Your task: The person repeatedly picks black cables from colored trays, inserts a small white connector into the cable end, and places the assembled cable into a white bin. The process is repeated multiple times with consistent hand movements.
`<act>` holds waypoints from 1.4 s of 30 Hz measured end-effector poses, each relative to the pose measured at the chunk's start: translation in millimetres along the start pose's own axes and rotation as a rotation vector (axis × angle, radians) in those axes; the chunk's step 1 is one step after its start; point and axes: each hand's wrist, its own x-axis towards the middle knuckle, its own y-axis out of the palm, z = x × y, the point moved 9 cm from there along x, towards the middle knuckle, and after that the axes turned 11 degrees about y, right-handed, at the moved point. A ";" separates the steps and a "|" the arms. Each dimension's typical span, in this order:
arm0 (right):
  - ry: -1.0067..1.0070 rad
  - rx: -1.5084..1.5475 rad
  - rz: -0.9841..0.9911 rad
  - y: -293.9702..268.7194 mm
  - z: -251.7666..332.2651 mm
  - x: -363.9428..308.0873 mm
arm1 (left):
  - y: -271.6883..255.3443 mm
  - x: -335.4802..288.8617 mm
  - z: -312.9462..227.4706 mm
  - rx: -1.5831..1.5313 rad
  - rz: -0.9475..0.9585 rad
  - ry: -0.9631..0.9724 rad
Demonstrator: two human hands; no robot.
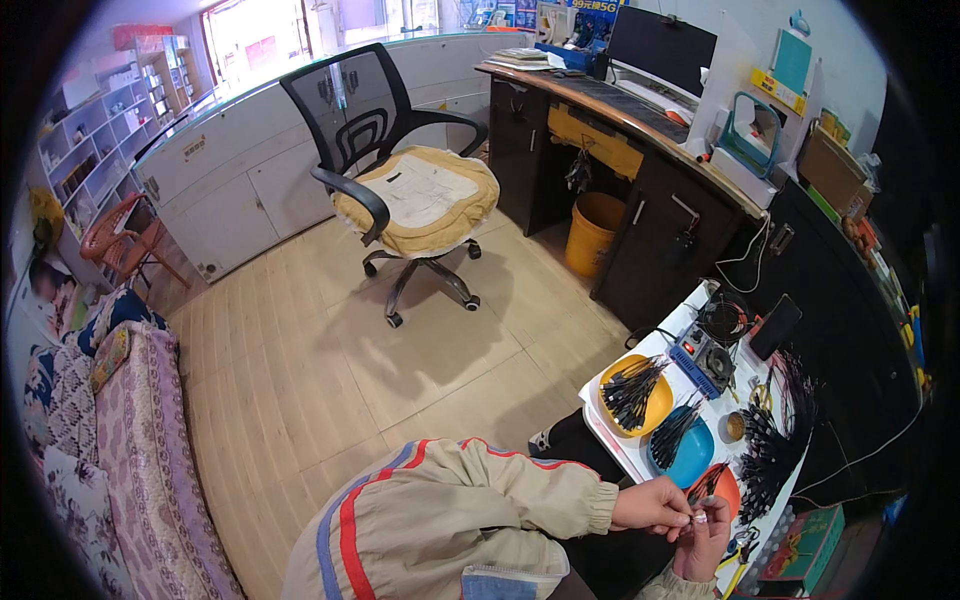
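Observation:
My left hand and my right hand come together at the near edge of a white table. Both are closed in a pinch. A tiny whitish piece shows at the right fingertips; its kind is too small to make out. What the left fingers pinch is hidden. Just beyond the hands stands an orange-red bowl with a few dark leads in it. Farther along are a blue bowl and a yellow bowl, both holding bundles of short black cables. More black cables lie heaped to the right.
Behind the bowls sit a small tin, a blue-fronted device with a red light, and a leaning phone. An office chair stands on the floor ahead. Dark desk at right holds a monitor; a covered bed is left.

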 end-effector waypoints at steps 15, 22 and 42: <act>0.123 -0.060 -0.079 -9.0 -19.2 7.3 | -28.9 -12.8 -4.4 0.069 -0.143 -0.146; 0.063 -0.579 -0.027 15.9 12.1 10.8 | -34.7 -9.7 -1.4 0.064 -0.191 -0.243; -0.450 -1.029 -0.025 36.9 61.9 -33.3 | -13.6 -21.7 -12.0 -0.092 -0.018 -0.355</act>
